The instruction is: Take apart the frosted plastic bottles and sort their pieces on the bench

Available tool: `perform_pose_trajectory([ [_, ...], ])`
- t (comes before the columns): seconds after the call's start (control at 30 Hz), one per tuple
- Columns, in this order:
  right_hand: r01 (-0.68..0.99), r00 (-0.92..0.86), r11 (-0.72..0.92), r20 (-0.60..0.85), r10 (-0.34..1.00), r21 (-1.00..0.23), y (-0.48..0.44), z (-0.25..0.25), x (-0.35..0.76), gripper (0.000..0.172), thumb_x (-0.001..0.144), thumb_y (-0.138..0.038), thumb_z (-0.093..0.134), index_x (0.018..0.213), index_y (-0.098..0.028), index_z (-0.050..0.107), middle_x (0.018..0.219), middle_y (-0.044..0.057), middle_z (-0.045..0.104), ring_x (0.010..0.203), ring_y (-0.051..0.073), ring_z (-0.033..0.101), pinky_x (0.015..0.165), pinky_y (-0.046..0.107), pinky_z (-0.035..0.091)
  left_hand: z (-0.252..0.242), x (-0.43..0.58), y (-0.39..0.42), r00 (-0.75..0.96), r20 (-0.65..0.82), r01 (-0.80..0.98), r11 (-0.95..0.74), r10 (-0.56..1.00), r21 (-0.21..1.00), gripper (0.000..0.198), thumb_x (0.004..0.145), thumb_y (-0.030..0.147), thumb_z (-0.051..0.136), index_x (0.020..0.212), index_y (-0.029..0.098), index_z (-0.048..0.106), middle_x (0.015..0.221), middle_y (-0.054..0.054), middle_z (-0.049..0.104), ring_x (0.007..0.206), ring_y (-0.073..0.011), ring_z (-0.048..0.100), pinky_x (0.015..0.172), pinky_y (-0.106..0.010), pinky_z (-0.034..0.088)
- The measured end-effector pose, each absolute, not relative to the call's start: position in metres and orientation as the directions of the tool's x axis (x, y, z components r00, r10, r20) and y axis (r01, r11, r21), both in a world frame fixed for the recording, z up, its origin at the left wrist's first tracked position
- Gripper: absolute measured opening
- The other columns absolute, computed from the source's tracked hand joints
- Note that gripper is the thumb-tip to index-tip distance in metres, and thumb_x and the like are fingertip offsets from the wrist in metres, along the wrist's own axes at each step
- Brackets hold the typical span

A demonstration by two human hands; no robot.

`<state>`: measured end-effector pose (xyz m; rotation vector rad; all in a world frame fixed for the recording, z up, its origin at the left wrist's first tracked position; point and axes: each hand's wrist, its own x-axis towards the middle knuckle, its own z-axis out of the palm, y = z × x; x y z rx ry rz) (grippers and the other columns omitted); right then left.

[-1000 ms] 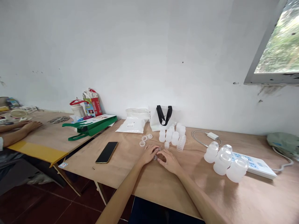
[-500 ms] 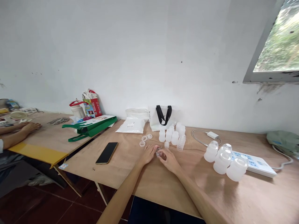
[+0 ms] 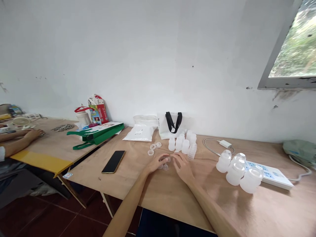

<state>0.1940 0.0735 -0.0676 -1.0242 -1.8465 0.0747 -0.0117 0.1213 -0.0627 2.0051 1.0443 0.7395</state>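
Small clear round pieces lie on the wooden tabletop between my two hands. Curved round their left side, my left hand has its thumb and fingers apart and partly covers some of them. My right hand rests just to their right with fingers stretched forward, nothing visible in its grasp. Just beyond its fingertips stands a group of frosted small bottles, with a stack of clear ridged pieces at its near right. Several translucent rings lie beyond my left hand.
A black phone lies to the left. Several frosted bottles with clear domed tops stand on the right, before a power strip. White packages and a white bag sit by the wall. Another person's hands rest at the far-left table.
My hands have moved apart from the clear piece they were closed around. Several clear round pieces now show on the table between them, and the right hand's fingers have straightened forward.
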Motion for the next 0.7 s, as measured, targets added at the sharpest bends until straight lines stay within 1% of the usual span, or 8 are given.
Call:
perform_pose_trajectory([
  [0.07,0.653,0.054,0.568,0.779,0.625,-0.501,0.077,-0.064,0.202,0.031,0.098,-0.025,0.043,0.121,-0.027,0.063,0.120,0.010,0.060,0.118,0.027,0.054,0.105,0.048,0.041,-0.064,-0.012,0.121,0.537,0.172,0.437,-0.447,0.826,0.781,0.064,0.083,0.061,0.067,0.136,0.028,0.056,0.139,-0.007,0.058,0.125,-0.0260,0.056,0.107,-0.039,0.045],
  [0.13,0.667,0.255,0.486,0.786,0.564,-0.565,0.082,-0.062,0.212,0.033,0.098,-0.032,0.044,0.127,-0.025,0.057,0.128,0.012,0.055,0.126,0.028,0.049,0.108,0.050,0.038,-0.068,-0.009,0.122,0.555,0.218,0.481,-0.523,0.803,0.703,0.072,0.073,0.061,0.078,0.133,0.028,0.058,0.138,-0.008,0.059,0.126,-0.0286,0.054,0.112,-0.043,0.038],
  [0.27,0.635,0.493,0.332,0.697,0.520,-0.697,0.099,-0.068,0.232,0.056,0.093,-0.047,0.052,0.141,-0.020,0.041,0.139,0.016,0.049,0.134,0.031,0.042,0.111,0.053,0.034,-0.073,-0.002,0.125,0.570,0.281,0.550,-0.612,0.772,0.568,0.073,0.073,0.062,0.077,0.134,0.029,0.057,0.139,-0.007,0.059,0.130,-0.0304,0.051,0.118,-0.047,0.028],
  [0.37,0.565,0.530,0.259,0.585,0.613,-0.783,0.112,-0.080,0.244,0.071,0.088,-0.053,0.056,0.146,-0.020,0.035,0.144,0.017,0.048,0.135,0.032,0.043,0.111,0.052,0.034,-0.074,0.002,0.127,0.566,0.280,0.591,-0.619,0.775,0.518,0.068,0.075,0.064,0.074,0.131,0.029,0.059,0.139,-0.006,0.059,0.130,-0.0306,0.051,0.115,-0.046,0.031],
  [0.53,0.484,0.489,0.267,0.510,0.708,-0.834,0.127,-0.097,0.256,0.065,0.087,-0.059,0.055,0.140,-0.022,0.044,0.138,0.014,0.057,0.124,0.030,0.055,0.102,0.045,0.045,-0.070,0.005,0.126,0.558,0.282,0.611,-0.616,0.780,0.497,0.065,0.076,0.068,0.070,0.127,0.028,0.060,0.131,-0.004,0.063,0.123,-0.0292,0.055,0.111,-0.043,0.037],
  [0.6,0.485,0.489,0.273,0.516,0.703,-0.831,0.129,-0.100,0.259,0.064,0.087,-0.060,0.055,0.137,-0.022,0.047,0.135,0.013,0.060,0.121,0.029,0.058,0.099,0.045,0.047,-0.069,0.004,0.126,0.548,0.272,0.601,-0.599,0.791,0.529,0.056,0.085,0.067,0.060,0.126,0.028,0.061,0.128,-0.003,0.065,0.120,-0.0267,0.056,0.109,-0.041,0.038],
  [0.67,0.488,0.482,0.279,0.522,0.704,-0.827,0.129,-0.100,0.262,0.063,0.086,-0.060,0.055,0.137,-0.023,0.048,0.134,0.012,0.061,0.120,0.028,0.058,0.098,0.044,0.047,-0.068,0.002,0.125,0.532,0.261,0.589,-0.573,0.806,0.570,0.046,0.099,0.061,0.040,0.121,0.028,0.064,0.124,-0.002,0.067,0.119,-0.0234,0.056,0.108,-0.039,0.039],
  [0.7,0.489,0.481,0.279,0.522,0.704,-0.826,0.129,-0.100,0.263,0.063,0.086,-0.060,0.055,0.137,-0.024,0.048,0.134,0.012,0.061,0.120,0.028,0.058,0.098,0.044,0.047,-0.068,0.001,0.126,0.525,0.261,0.583,-0.566,0.810,0.583,0.048,0.103,0.056,0.030,0.119,0.028,0.065,0.123,-0.001,0.068,0.119,-0.0218,0.057,0.109,-0.038,0.038],
])
